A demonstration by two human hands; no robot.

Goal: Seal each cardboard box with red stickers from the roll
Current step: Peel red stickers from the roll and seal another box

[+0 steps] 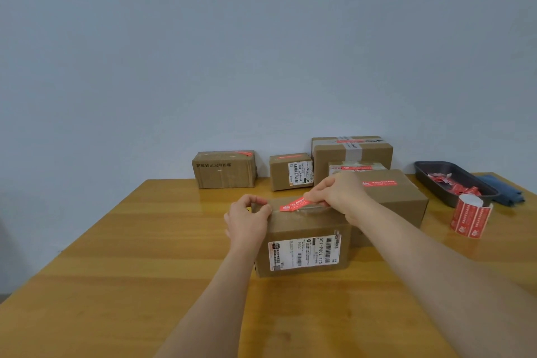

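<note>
tabletop (122, 241): wooden; carries every box, the tray and the roll.
near box (302, 244): cardboard, centred just ahead of both hands; long axis runs left to right, shipping label faces the wearer.
sealed boxes (353, 151): several behind, red strips already on top.
sticker roll (470, 216): well right, beside a dark tray (430, 170).
left hand (248, 219): curled over the box's top left edge, steadying it.
right hand (337, 193): pinches the right end of the red sticker (293, 204), the nearer hand to it.
sticker lie: along the top seam, left end down, apparently.
hidden: seam under the right hand; fingertips.
</note>
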